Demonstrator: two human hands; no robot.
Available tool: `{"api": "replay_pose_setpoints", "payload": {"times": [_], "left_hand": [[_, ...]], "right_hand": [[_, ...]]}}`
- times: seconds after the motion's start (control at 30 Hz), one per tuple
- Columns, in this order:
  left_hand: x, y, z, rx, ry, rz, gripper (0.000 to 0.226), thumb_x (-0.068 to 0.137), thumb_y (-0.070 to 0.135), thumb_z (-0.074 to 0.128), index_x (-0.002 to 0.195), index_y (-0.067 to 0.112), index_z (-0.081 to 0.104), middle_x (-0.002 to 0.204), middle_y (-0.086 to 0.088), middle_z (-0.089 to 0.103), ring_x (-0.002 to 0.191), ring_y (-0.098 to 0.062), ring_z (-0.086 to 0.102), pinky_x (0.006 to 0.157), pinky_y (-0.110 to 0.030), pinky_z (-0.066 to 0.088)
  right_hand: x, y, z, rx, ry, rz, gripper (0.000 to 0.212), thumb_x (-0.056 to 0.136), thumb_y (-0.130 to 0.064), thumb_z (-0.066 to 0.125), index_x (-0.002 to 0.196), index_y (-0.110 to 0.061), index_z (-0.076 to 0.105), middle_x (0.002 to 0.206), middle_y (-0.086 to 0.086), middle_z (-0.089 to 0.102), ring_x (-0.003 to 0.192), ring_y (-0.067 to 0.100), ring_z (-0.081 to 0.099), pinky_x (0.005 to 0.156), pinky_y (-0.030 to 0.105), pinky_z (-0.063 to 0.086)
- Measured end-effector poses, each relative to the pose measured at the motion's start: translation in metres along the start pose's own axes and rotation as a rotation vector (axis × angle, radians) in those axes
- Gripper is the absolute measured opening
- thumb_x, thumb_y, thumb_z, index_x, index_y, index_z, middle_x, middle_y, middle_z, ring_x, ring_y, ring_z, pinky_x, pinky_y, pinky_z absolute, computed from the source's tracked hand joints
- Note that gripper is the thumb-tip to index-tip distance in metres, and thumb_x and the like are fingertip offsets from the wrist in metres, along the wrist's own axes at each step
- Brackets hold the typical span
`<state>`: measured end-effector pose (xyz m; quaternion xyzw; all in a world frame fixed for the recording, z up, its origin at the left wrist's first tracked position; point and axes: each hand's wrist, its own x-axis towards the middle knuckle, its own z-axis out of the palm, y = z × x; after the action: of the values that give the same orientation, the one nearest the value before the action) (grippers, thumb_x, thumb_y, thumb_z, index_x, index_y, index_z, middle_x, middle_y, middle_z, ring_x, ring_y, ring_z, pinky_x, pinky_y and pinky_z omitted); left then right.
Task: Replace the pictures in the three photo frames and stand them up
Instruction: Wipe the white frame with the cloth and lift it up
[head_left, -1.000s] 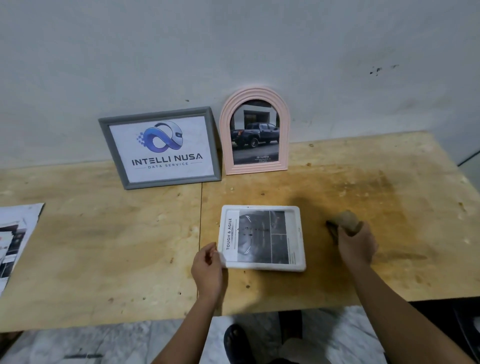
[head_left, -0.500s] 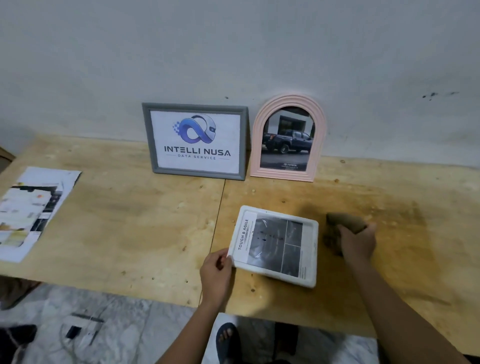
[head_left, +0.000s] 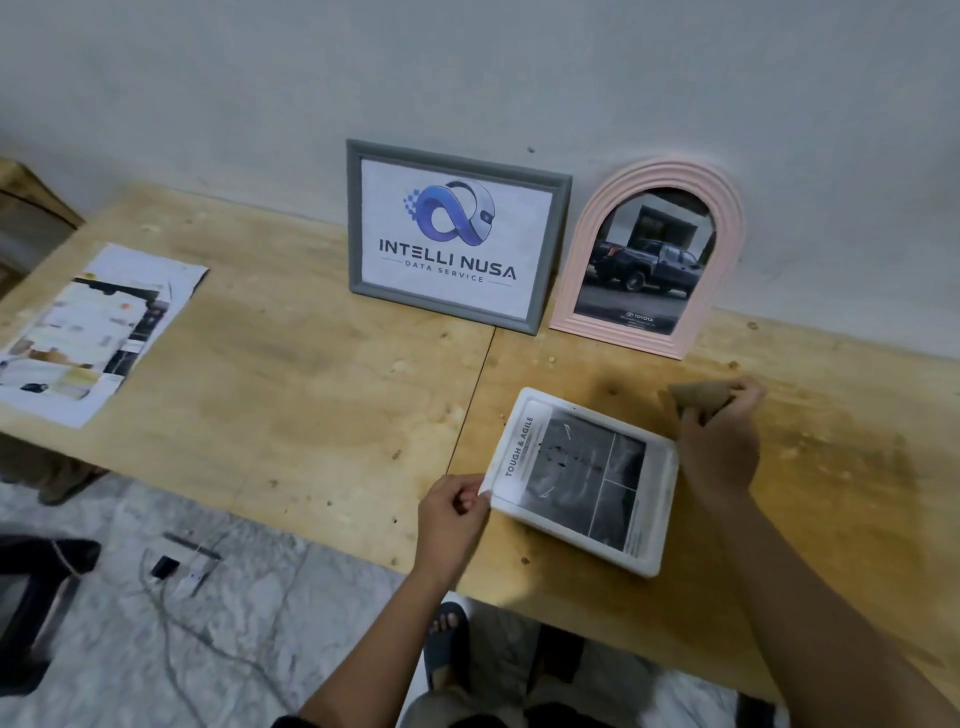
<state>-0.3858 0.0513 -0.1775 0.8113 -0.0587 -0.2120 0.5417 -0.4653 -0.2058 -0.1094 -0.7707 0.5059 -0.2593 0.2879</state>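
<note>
A white photo frame (head_left: 582, 480) lies face up on the plywood table (head_left: 260, 395), holding a dark picture with "TOUGH & AGILE" along its left side. My left hand (head_left: 452, 514) pinches the frame's near left corner. My right hand (head_left: 719, 441) is just right of the frame and grips a brown cardboard piece (head_left: 698, 396). A grey frame (head_left: 452, 234) with an "INTELLI NUSA" logo print stands against the wall. Beside it on the right stands a pink arched frame (head_left: 654, 260) with a dark pickup truck picture.
Loose printed pictures (head_left: 88, 332) lie at the table's left end. The wall (head_left: 467, 67) runs directly behind the standing frames. Below the near table edge are a marble floor with cables and a small device (head_left: 176, 571), and my sandalled feet (head_left: 447, 639).
The view has swung left and down, bringing the loose prints and the floor into sight. My right hand has lifted the cardboard piece slightly off the table. The white frame stays flat under my left hand.
</note>
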Motion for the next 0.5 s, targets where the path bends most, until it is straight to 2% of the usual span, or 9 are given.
{"api": "replay_pose_setpoints", "payload": {"times": [0.07, 0.1, 0.17, 0.2, 0.27, 0.3, 0.37, 0.4, 0.5], "left_hand": [[0.002, -0.001, -0.002, 0.002, -0.019, -0.002, 0.018, 0.082, 0.012, 0.070, 0.089, 0.029, 0.068, 0.080, -0.003, 0.063, 0.071, -0.010, 0.054, 0.065, -0.013, 0.044], [0.003, -0.001, -0.002, 0.008, -0.026, -0.003, 0.018, 0.081, 0.012, 0.070, 0.089, 0.028, 0.068, 0.079, -0.001, 0.061, 0.071, -0.010, 0.054, 0.065, -0.013, 0.044], [0.006, -0.001, -0.002, 0.035, -0.032, -0.001, 0.017, 0.081, 0.010, 0.070, 0.092, 0.023, 0.070, 0.079, 0.000, 0.059, 0.072, -0.011, 0.054, 0.065, -0.010, 0.043], [0.006, -0.001, -0.002, 0.057, -0.031, 0.003, 0.017, 0.081, 0.009, 0.070, 0.093, 0.021, 0.071, 0.079, 0.000, 0.059, 0.072, -0.010, 0.054, 0.064, -0.009, 0.042], [0.008, -0.001, -0.001, 0.092, -0.023, 0.008, 0.016, 0.080, 0.009, 0.071, 0.094, 0.017, 0.072, 0.078, 0.001, 0.058, 0.071, -0.009, 0.053, 0.063, -0.010, 0.041], [0.009, -0.002, 0.000, 0.099, -0.021, 0.007, 0.015, 0.080, 0.009, 0.071, 0.093, 0.016, 0.073, 0.077, 0.001, 0.057, 0.070, -0.008, 0.052, 0.063, -0.011, 0.041], [0.010, -0.003, 0.001, 0.115, -0.019, 0.008, 0.015, 0.079, 0.008, 0.072, 0.093, 0.011, 0.074, 0.076, 0.002, 0.054, 0.067, -0.006, 0.050, 0.062, -0.010, 0.038], [0.011, -0.003, 0.002, 0.126, -0.020, 0.010, 0.015, 0.079, 0.007, 0.072, 0.093, 0.009, 0.074, 0.075, 0.001, 0.054, 0.066, -0.005, 0.049, 0.061, -0.008, 0.037], [0.013, -0.003, 0.001, 0.119, -0.027, 0.009, 0.015, 0.079, 0.003, 0.071, 0.094, 0.005, 0.073, 0.076, 0.000, 0.054, 0.067, -0.003, 0.050, 0.063, -0.005, 0.038]], "right_hand": [[-0.013, 0.008, 0.011, -0.149, -0.216, -0.118, 0.058, 0.090, -0.008, 0.054, 0.140, -0.013, 0.025, 0.084, 0.011, 0.058, 0.062, 0.022, 0.055, 0.049, 0.027, 0.041], [-0.019, 0.012, 0.018, -0.179, -0.313, -0.144, 0.063, 0.090, -0.010, 0.055, 0.143, -0.017, 0.022, 0.088, 0.009, 0.058, 0.064, 0.021, 0.056, 0.050, 0.026, 0.042], [-0.026, 0.018, 0.030, -0.338, -0.392, -0.249, 0.055, 0.088, -0.017, 0.055, 0.140, -0.019, 0.035, 0.105, 0.008, 0.055, 0.089, 0.025, 0.057, 0.073, 0.033, 0.049], [-0.025, 0.020, 0.036, -0.447, -0.385, -0.310, 0.044, 0.089, -0.024, 0.053, 0.131, -0.018, 0.046, 0.111, 0.009, 0.052, 0.100, 0.027, 0.051, 0.085, 0.038, 0.045], [-0.023, 0.022, 0.049, -0.559, -0.388, -0.272, 0.033, 0.092, -0.033, 0.049, 0.118, -0.014, 0.055, 0.120, 0.015, 0.047, 0.112, 0.033, 0.042, 0.097, 0.046, 0.037], [-0.023, 0.021, 0.055, -0.528, -0.407, -0.217, 0.034, 0.093, -0.034, 0.049, 0.119, -0.012, 0.054, 0.129, 0.019, 0.043, 0.120, 0.037, 0.036, 0.104, 0.049, 0.031], [-0.029, 0.021, 0.066, -0.461, -0.446, -0.164, 0.044, 0.096, -0.035, 0.044, 0.134, -0.013, 0.044, 0.149, 0.020, 0.026, 0.139, 0.038, 0.017, 0.115, 0.050, 0.009], [-0.034, 0.022, 0.072, -0.478, -0.458, -0.165, 0.051, 0.098, -0.039, 0.039, 0.142, -0.015, 0.034, 0.154, 0.016, 0.018, 0.143, 0.035, 0.007, 0.115, 0.047, -0.001], [-0.043, 0.015, 0.089, -0.487, -0.458, -0.079, 0.064, 0.098, -0.047, 0.024, 0.150, -0.014, 0.009, 0.159, 0.010, 0.002, 0.145, 0.028, -0.006, 0.115, 0.044, -0.010]]}}
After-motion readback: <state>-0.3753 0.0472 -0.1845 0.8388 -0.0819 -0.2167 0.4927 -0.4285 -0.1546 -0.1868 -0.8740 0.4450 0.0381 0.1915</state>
